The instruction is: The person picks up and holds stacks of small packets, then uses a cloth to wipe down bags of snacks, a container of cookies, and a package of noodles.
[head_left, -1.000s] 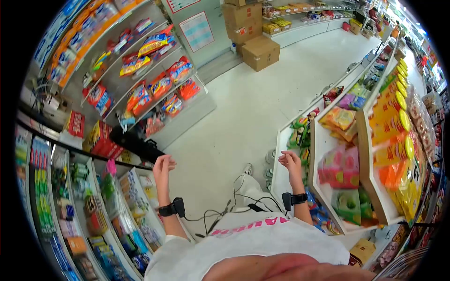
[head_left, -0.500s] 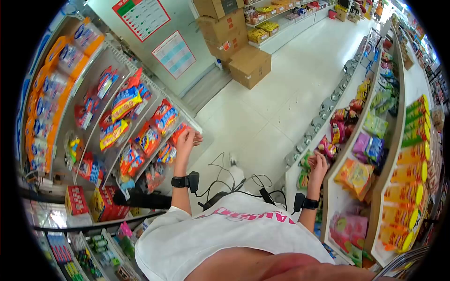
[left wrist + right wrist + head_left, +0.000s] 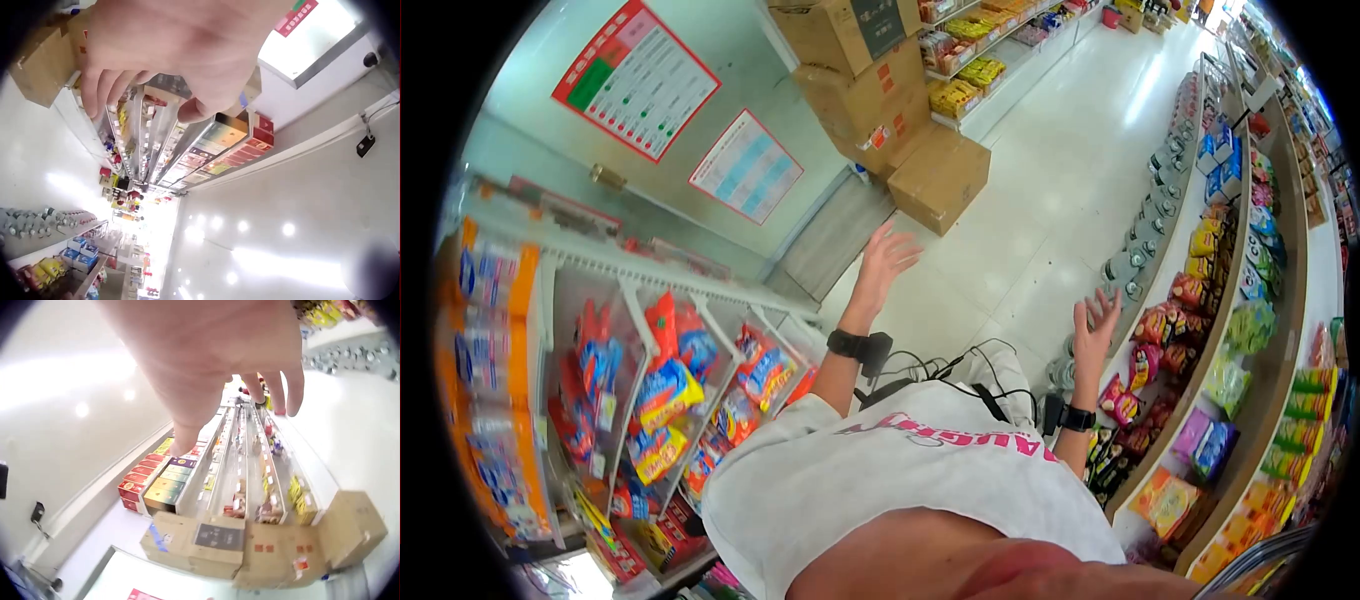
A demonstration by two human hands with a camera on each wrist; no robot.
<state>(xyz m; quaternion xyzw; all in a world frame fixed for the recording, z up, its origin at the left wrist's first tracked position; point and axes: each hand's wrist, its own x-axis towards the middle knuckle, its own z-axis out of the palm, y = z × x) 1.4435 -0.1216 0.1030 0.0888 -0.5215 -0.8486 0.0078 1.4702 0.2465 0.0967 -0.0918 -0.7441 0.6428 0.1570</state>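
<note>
My left hand (image 3: 885,265) is held out over the floor, fingers spread and relaxed, with nothing in it. In the left wrist view the left hand (image 3: 175,50) hangs across the top, thumb apart from the fingers. The right hand (image 3: 1095,328) is raised beside the right shelf, its fingers parted and holding nothing. Close by that hand are snack bags (image 3: 1170,325) and a row of clear bottles (image 3: 1135,255). From the right wrist, the right hand (image 3: 219,369) shows loose fingers with no item between them.
Stacked cardboard boxes (image 3: 940,175) stand ahead next to a glass door with posters (image 3: 640,85). A rack of bagged detergent-like packets (image 3: 665,395) is at the left. Long snack shelves (image 3: 1245,330) line the right of a tiled aisle (image 3: 1020,190). Cables (image 3: 940,370) hang at my waist.
The view has swung left toward the door and boxes. Both hands have risen and moved forward, fingers spreading from a looser curl. Neither has picked anything up.
</note>
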